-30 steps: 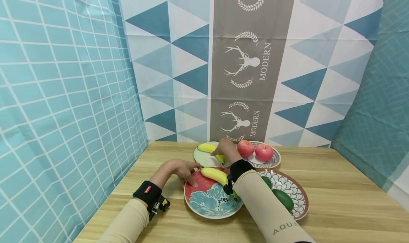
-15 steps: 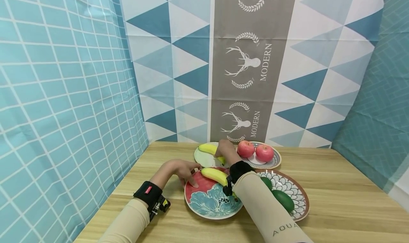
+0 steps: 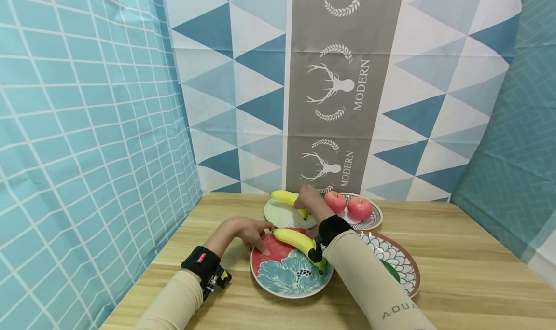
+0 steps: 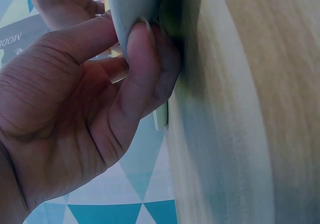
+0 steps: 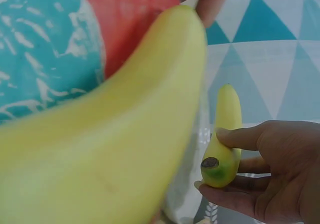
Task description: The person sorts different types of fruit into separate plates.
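Note:
A yellow banana [image 3: 284, 197] is in my right hand [image 3: 308, 198], pinched between thumb and fingers near its dark-tipped end, just over the small pale plate [image 3: 278, 217]. In the right wrist view this banana [image 5: 228, 111] points away from the palm. Nearer to me, a second banana [image 3: 292, 238] lies on the red plate with a blue flower [image 3: 282, 284]. My left hand [image 3: 248, 233] grips that plate's left rim; the left wrist view has the thumb above and curled fingers under the plate edge [image 4: 131, 6].
Behind, to the right, two red apples [image 3: 359, 208] sit on a patterned oval plate [image 3: 374, 219]. A brown-rimmed plate [image 3: 412, 267] holds green fruit [image 3: 391, 270], partly hidden by the right sleeve [image 3: 369, 281]. A patterned curtain [image 3: 243, 103] hangs behind the wooden table [image 3: 469, 267].
My right hand has raised the banana a little from the small pale plate and shifted slightly right. The right forearm now covers more of the green fruit. The left hand has kept still.

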The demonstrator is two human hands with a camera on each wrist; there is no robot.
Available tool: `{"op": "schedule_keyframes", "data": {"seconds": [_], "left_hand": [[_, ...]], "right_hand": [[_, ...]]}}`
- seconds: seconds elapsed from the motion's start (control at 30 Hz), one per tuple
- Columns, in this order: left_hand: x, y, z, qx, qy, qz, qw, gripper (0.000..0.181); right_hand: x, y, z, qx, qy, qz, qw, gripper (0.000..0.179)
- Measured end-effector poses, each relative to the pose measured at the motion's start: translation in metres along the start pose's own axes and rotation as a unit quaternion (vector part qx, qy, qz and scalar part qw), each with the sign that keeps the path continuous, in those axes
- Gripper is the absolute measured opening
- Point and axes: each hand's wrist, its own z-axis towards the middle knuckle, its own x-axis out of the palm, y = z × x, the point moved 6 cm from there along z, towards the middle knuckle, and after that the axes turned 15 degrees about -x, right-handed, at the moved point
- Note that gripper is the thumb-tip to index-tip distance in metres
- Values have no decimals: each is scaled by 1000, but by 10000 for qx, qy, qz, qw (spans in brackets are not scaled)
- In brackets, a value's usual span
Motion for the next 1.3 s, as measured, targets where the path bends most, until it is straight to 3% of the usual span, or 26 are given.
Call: {"op": "schedule_keyframes", "data": {"seconds": [0.13,0.47,0.67,0.9,1.13,1.3], "left_hand": [[-1,0,0,-26,-63,59,10000,58],[1,1,1,-95,-69,44,9999,59],[0,-2,-1,-154,-54,4,9999,60],[1,-3,0,-172,7,17,9999,59],[2,-4,0,-57,-55,69,9999,59],[2,-4,-1,-37,-142,186,9997,61]], "right_hand": [[-8,0,1,-27,-17,455,9990,39],[-24,7,-11,-200,120,872,9959,35],[-38,22,-25,-793,151,662,9945,31],[-47,26,-42,-1207,87,585,9909,30],[-57,40,-70,-1551,119,588,9861,28],[-60,51,-92,-1779,79,545,9825,37]]}}
